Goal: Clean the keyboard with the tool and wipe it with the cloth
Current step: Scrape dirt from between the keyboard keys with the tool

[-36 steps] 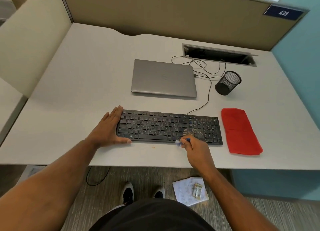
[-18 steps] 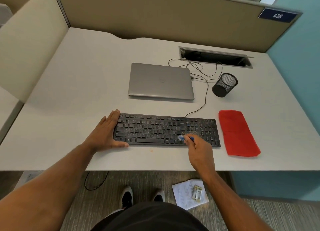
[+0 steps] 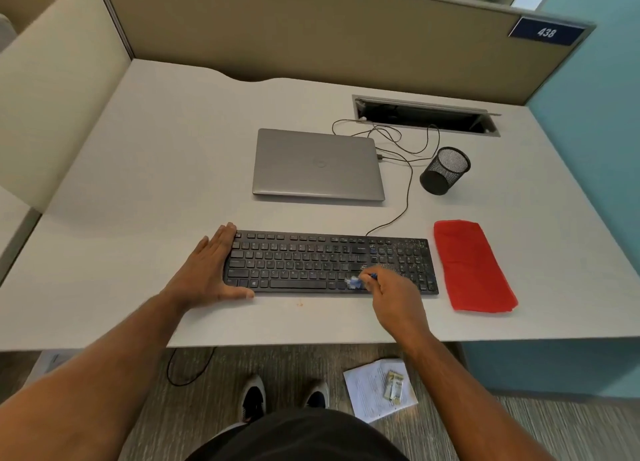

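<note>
A black keyboard (image 3: 311,261) lies near the desk's front edge, with pale crumbs scattered over its right part. My left hand (image 3: 207,270) lies flat against the keyboard's left end, fingers straight, thumb along the front edge. My right hand (image 3: 391,294) grips a small blue brush (image 3: 358,281), whose pale bristles touch the bottom row of keys right of the space bar. A folded red cloth (image 3: 472,265) lies on the desk just right of the keyboard.
A closed grey laptop (image 3: 317,164) sits behind the keyboard, and a black mesh cup (image 3: 446,170) stands to its right. Cables run to an open cable hatch (image 3: 426,114). Partition walls bound the desk. On the floor lies a paper sheet (image 3: 377,389).
My right hand has moved the brush from the keyboard's front edge up onto the bottom key row. The left hand stays in place. The camera view shifted slightly.
</note>
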A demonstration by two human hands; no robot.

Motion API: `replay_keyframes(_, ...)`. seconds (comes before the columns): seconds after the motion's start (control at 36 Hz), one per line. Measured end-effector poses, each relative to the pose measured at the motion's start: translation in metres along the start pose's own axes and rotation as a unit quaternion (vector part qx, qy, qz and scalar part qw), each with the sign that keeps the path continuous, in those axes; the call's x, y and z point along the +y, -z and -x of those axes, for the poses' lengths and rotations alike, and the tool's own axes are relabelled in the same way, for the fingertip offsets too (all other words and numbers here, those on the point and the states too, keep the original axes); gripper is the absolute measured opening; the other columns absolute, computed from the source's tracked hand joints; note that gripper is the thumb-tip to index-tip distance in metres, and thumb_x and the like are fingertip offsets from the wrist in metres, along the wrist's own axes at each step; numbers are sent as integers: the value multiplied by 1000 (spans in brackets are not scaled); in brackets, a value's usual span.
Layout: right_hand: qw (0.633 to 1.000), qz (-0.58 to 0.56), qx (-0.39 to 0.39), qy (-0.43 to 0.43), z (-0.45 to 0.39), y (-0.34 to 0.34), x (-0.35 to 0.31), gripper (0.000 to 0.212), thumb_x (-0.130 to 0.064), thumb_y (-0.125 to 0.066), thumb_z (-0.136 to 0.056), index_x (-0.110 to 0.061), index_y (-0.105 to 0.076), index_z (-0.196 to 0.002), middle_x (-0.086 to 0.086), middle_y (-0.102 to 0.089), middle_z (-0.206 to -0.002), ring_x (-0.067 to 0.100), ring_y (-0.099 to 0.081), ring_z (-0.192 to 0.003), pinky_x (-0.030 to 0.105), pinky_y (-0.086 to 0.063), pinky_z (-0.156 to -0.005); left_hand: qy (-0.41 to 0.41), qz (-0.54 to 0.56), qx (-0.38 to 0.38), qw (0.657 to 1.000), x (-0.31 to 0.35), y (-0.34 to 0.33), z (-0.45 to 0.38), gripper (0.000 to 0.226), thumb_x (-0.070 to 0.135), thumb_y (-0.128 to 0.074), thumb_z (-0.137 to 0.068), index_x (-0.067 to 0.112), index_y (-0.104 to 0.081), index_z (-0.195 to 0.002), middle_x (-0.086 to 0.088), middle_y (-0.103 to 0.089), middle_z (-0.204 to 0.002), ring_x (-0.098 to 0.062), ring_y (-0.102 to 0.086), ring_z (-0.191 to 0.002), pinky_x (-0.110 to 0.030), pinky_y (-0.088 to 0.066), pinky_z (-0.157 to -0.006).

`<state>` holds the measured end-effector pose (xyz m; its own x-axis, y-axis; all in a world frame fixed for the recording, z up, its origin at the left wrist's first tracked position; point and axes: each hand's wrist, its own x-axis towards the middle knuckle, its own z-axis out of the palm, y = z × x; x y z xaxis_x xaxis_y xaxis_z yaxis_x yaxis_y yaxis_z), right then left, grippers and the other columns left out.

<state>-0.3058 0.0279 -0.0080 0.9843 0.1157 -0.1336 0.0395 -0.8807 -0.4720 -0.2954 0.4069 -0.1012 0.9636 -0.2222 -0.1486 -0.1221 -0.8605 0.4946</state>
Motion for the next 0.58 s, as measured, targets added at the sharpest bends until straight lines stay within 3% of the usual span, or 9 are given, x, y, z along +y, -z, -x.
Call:
replay_keyframes(0.11,998,57,-6,-31,-9,15,9,18,-24,-53,-105,-19,-69,-105,-4,-71,-92,9,-55,-72,25,-35,-61,-1,0,1,1000,0,0,0,148,99,-58,-62,25,22,-162,3,10,-173,-8,15,-157,-36,6,-129)
replay_keyframes(0.19,997,-35,21,-58,-8,16,11,20,-30,-52,-106,-24,-68,-95,-10,-67,-77,9,-58,-66,28,-40,-56,0,0,3,1000,-1,-1,-1,148,98,-59,-62,25,22,-162,3,9,-173,-8,15,-158,-35,7,-129)
replay_keyframes(0.31,994,-90,3,-66,-9,2,8,20,-33,-52,-105,-27,-69,-96,-11,-72,-83,10,-67,-77,34,-53,-69,-1,-1,3,1000,-1,-1,-1,149,98,-60,-63,23,20,-163,2,8,-174,-9,14,-158,-36,6,-129)
replay_keyframes(0.47,991,-28,57,-117,-14,10,13,29,-30,-46,-108,-17,-62,-88,-3,-64,-73,11,-56,-63,30,-36,-53,-1,0,4,1000,-1,-1,-1,148,97,-61,-63,24,21,-163,3,9,-174,-7,15,-158,-35,7,-129)
replay_keyframes(0.58,992,-75,59,-79,-16,9,2,27,-33,-48,-107,-21,-63,-88,-5,-66,-73,11,-60,-65,31,-43,-56,0,-1,1,1000,-1,-1,-1,147,96,-62,-64,26,23,-162,4,11,-173,-6,17,-157,-34,8,-128)
